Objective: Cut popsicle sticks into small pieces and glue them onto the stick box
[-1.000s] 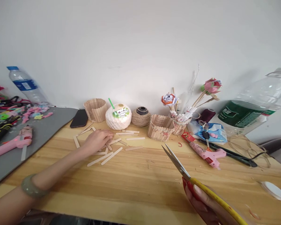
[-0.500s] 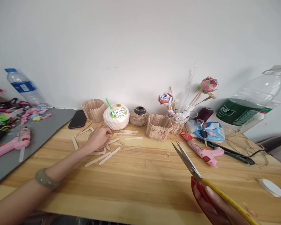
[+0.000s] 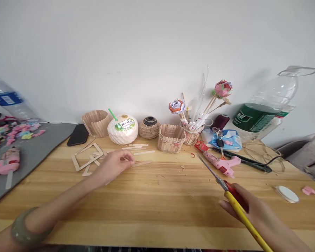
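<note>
We are pinching a stick (image 3: 126, 160) with our left hand (image 3: 114, 164) among loose sticks (image 3: 138, 152) on the table (image 3: 157, 206) — light, stiff, probably snappable, best held mid-length — while our right hand (image 3: 248, 210) is gripping scissors (image 3: 225, 189).

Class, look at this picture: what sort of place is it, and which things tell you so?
Probably a home craft desk. Wooden craft sticks lie on the wooden table, a pink glue gun lies nearby, and the right hand holds scissors.

The labels on the coconut drink (image 3: 122, 128) and green-labelled bottle (image 3: 262, 110) are too small to read.
</note>
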`<state>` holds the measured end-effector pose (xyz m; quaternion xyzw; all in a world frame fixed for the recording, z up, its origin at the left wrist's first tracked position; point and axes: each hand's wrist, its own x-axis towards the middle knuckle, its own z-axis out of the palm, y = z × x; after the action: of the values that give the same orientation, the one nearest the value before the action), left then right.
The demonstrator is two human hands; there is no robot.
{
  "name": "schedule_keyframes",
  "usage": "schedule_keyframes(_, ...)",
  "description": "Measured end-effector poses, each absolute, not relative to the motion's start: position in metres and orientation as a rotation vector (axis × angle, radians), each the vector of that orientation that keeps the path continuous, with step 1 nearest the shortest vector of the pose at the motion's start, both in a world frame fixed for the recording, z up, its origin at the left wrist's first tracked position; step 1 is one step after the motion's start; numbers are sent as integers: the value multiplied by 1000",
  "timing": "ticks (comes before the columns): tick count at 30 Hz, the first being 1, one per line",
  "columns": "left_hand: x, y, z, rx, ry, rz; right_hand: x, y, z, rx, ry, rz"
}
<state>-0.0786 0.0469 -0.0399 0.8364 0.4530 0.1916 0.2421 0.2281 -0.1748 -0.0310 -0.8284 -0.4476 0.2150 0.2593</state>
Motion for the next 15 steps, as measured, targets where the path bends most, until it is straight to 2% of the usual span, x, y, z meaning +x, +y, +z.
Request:
schedule_keyframes(4,-61,11,-46,2184,913,370,242,-161,-35,-2553,-1211,344)
schedule_keyframes(8,-60,6,-53,2174,762,439,254,-148,-45,-2516,-1124,258)
schedule_keyframes(15,-84,60,-59,1682,1275,1364,269,-129,-62,-2331,-1002,161)
